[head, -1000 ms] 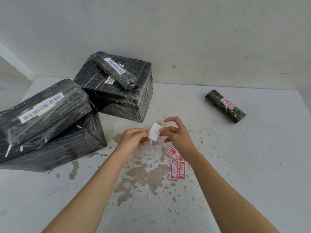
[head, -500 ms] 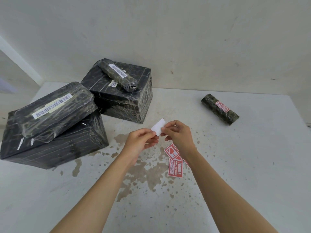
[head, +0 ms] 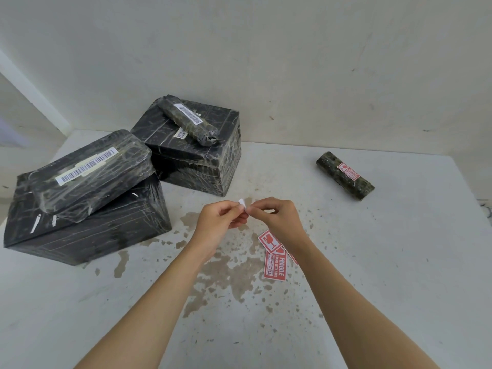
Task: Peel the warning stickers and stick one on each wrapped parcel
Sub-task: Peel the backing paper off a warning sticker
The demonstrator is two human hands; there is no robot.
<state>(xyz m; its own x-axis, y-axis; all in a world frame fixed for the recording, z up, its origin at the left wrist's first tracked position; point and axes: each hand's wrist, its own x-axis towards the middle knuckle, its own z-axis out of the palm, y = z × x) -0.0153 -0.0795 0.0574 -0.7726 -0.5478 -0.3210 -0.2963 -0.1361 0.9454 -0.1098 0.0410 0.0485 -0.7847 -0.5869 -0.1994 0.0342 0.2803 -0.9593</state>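
A small white sticker [head: 242, 203] is pinched between the fingertips of the left hand [head: 219, 222] and the right hand [head: 278, 217], above the desk [head: 372, 262]; it seems partly folded. Red stickers [head: 275, 263] lie beside the right wrist.

Single head-worn wide-angle view, looking forward and down, hands [head: 246, 217] close, table [head: 399, 262] and wall beyond

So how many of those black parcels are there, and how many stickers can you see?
Black wrapped parcels: 5
Red stickers loose on the table: 2 (a red sliver beside them may be a third)
Red sticker on the right-hand roll: 1
White-backed sticker pinched by left hand and right hand: 1
Total: 9
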